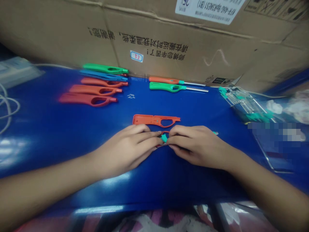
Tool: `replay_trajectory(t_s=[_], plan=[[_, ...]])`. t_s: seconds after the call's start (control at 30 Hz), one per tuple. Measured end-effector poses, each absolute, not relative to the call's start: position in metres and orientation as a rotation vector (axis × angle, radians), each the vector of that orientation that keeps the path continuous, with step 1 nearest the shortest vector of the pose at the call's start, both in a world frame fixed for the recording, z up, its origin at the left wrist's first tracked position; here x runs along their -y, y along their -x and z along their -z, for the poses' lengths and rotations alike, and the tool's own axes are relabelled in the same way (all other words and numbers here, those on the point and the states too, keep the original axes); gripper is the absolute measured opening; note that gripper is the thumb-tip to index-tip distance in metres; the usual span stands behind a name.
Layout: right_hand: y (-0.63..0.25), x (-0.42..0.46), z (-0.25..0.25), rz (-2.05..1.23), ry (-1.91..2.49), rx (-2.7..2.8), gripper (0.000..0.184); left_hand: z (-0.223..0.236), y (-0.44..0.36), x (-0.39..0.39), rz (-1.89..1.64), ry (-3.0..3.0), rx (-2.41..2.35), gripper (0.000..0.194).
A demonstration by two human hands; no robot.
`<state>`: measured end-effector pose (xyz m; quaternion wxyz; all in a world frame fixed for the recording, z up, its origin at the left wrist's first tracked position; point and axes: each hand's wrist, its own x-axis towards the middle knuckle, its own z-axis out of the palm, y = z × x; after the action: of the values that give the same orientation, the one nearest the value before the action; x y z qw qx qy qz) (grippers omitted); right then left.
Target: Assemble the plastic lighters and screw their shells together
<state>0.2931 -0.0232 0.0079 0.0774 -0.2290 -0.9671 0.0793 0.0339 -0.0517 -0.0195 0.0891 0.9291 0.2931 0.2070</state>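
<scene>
Table (pixel 79 135): blue, glossy, with pale glare on the left and along the near edge. Brown cardboard box (pixel 72 45) stands across the back, its printing upside down. Red lighter half (pixel 165 132) at the middle of the table, mostly hidden by the fingers; teal trigger (pixel 164 138) shows between them. Left hand (pixel 131 145): grip closed, fingertips pinching the lighter half. Right hand (pixel 193 143): grip likewise closed on it, from the other side. Orange shell (pixel 147 120) lies just beyond the hands. Back left: row of coloured casings (pixel 84 100). Back centre: two lighters (pixel 160 86) with metal tubes. Right: tray of metal rods (pixel 251 103). Far left: white cable (pixel 9 112).
</scene>
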Motion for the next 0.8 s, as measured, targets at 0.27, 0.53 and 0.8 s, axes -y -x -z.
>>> replay_trajectory(t_s=[0.27,0.53,0.8], plan=[[-0.2947,0.0239,-0.014,-0.036,0.569,2.952,0.029,0.0182,-0.0334,0.0501,-0.646,-2.778,-0.816,0.025],[-0.2965,0.0232,-0.0157,-0.133,0.557,2.958,0.026,0.0187,-0.0332,0.05,-0.645,-2.803,-0.858,0.027],[-0.3001,0.0215,-0.018,-0.24,0.594,2.896,0.026,0.0169,-0.0324,0.0513,-0.614,-2.771,-0.873,0.026]])
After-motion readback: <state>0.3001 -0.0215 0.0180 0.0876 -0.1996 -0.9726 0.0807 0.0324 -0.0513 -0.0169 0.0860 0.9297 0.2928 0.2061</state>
